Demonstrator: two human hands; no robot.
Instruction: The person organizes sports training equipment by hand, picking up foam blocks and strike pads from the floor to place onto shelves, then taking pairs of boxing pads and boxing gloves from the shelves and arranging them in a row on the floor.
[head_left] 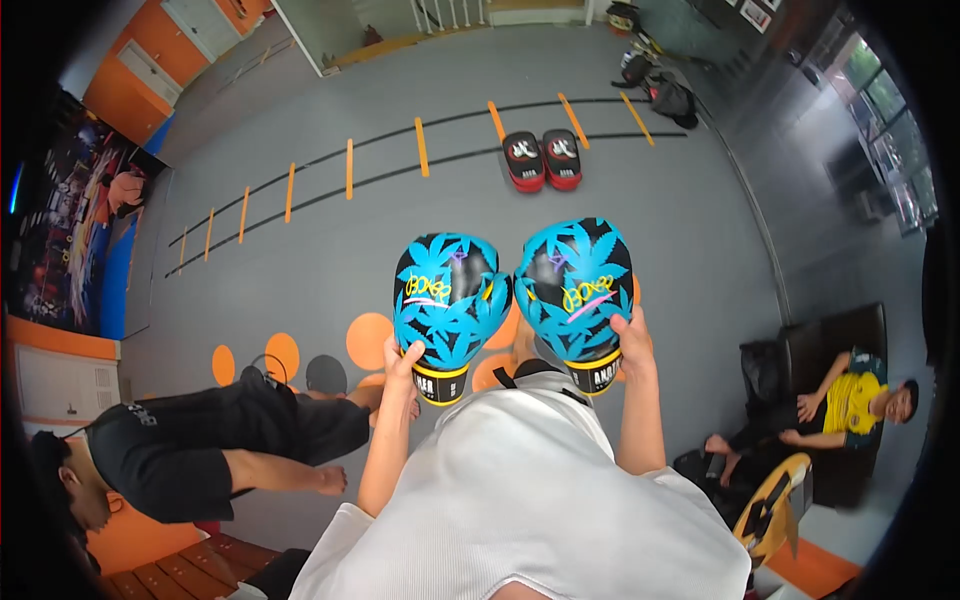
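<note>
Gray floor (690, 240) beneath yellow-lettered gloves (577, 290)

1. Two boxing gloves (450, 300).
2. Two of the wearer's hands: one left hand (403, 365), one right hand (633, 342).
3. Two red-and-black pads (523, 165).
4. One floor ladder (421, 150).
5. Nine orange rungs (349, 170) showing on it.
6. Two other people (165, 445).
</note>
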